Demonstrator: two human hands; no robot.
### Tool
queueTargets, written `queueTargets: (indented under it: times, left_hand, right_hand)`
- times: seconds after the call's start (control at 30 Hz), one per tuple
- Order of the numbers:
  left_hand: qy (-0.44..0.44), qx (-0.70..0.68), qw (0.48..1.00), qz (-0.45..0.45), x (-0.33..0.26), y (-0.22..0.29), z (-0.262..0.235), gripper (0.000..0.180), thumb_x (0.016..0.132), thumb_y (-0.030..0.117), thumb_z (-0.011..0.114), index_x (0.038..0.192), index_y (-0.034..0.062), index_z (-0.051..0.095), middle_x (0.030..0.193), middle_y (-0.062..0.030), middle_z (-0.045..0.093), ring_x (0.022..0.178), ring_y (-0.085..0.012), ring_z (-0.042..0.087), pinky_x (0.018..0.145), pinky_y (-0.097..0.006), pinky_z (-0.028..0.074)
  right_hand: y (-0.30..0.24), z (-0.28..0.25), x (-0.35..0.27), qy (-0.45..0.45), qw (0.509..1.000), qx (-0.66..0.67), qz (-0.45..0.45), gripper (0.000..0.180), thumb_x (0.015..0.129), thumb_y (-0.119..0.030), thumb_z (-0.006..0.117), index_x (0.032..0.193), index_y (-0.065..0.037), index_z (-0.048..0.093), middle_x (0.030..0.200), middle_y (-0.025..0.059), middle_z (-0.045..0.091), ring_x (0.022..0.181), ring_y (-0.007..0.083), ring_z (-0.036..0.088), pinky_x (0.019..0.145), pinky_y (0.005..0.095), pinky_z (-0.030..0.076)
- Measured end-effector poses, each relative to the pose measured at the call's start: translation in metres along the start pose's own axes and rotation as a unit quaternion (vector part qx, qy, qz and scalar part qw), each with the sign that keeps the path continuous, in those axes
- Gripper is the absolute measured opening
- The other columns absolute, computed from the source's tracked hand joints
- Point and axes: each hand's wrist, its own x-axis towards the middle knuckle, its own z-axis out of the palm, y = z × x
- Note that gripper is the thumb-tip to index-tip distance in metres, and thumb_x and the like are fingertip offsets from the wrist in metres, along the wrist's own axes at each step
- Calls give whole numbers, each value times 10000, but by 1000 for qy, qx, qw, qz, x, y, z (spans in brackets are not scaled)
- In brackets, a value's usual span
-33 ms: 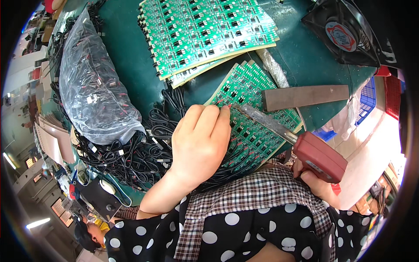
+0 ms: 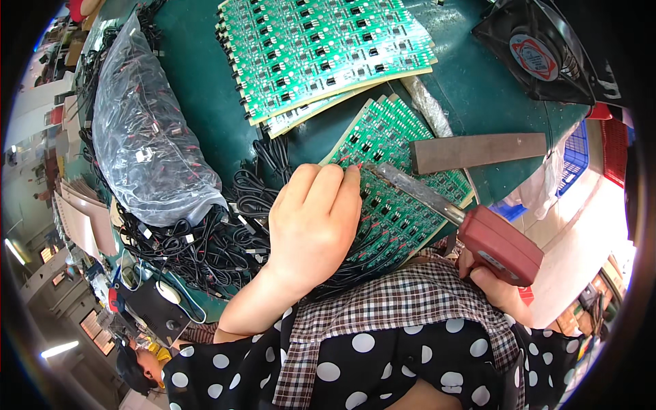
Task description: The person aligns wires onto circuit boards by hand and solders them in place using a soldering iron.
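My left hand (image 2: 316, 222) is closed in a pinch over the near stack of green circuit boards (image 2: 403, 198). A short red wire end (image 2: 359, 166) pokes out at its fingertips; the rest of that wire is hidden under the hand. My right hand (image 2: 493, 285) is wrapped round the maroon handle of a soldering iron (image 2: 437, 203). The iron's shaft slants up and left across the boards, its dark tip close beside the red wire. Whether tip and wire touch, I cannot tell. Black cables with red ends lie across the boards' near edge.
A bigger pile of green circuit boards (image 2: 328, 55) stands at the back. Black cables (image 2: 198, 253) heap at left, beside a clear bag of cables (image 2: 147, 130). A grey-brown bar (image 2: 478, 152) lies right of the iron. A black fan (image 2: 536, 55) stands far right.
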Motion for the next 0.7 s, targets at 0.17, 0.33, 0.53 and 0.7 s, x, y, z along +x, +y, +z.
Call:
queueTargets:
  times: [0.17,0.33,0.53,0.7]
  left_hand:
    - [1,1,1000,0,0,2,0,219,624,-39,670,841,-22,644,754,-77,541,665,-220,534,572,-309,443]
    - [0,6,1000,0,-1,0,0,217,624,-41,671,837,-22,641,751,-80,538,668,-223,532,571,-312,443]
    - [-13,3,1000,-19,-1,3,-2,210,646,-47,659,854,-19,646,742,-81,538,667,-229,533,579,-316,440]
    - [-31,-106,993,-39,4,-9,-5,188,696,-52,634,876,-3,655,738,-86,544,675,-229,538,601,-314,432]
  right_hand:
    - [20,-11,-1,-54,987,-102,-107,579,738,-118,678,1251,3,439,948,63,571,785,146,550,712,274,453]
    - [5,16,-7,82,995,60,-23,515,817,-411,619,1094,8,505,867,77,546,669,154,531,624,275,419]
    - [-2,11,-7,76,996,24,-32,540,823,-426,608,1117,16,506,900,76,538,621,142,533,591,271,431]
    - [16,1,-10,0,993,100,-58,629,803,-91,654,1331,-20,320,1108,118,527,824,153,559,743,274,456]
